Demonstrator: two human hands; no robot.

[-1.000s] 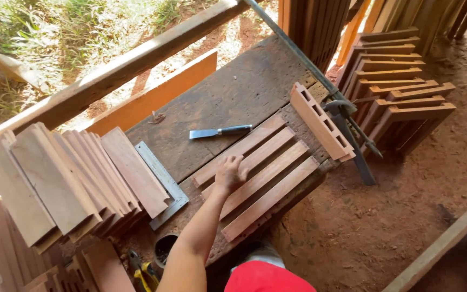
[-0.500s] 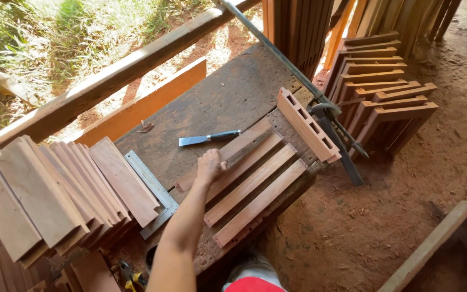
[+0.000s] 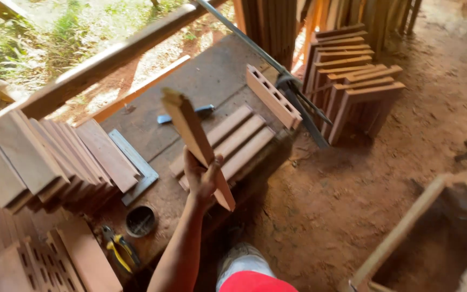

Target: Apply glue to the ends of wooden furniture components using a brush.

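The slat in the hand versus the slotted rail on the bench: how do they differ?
The slat is plain-faced, lifted off the bench and tilted in the left hand; the slotted rail has a row of cut slots and stands on edge on the workbench, untouched. Both are reddish wood.

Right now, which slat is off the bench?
The slat gripped in the left hand, raised and tilted; three other slats lie flat on the bench.

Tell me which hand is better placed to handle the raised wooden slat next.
Left, likely. The left hand grips the wooden slat near its lower end, above the row of slats on the workbench; the right hand is out of view.
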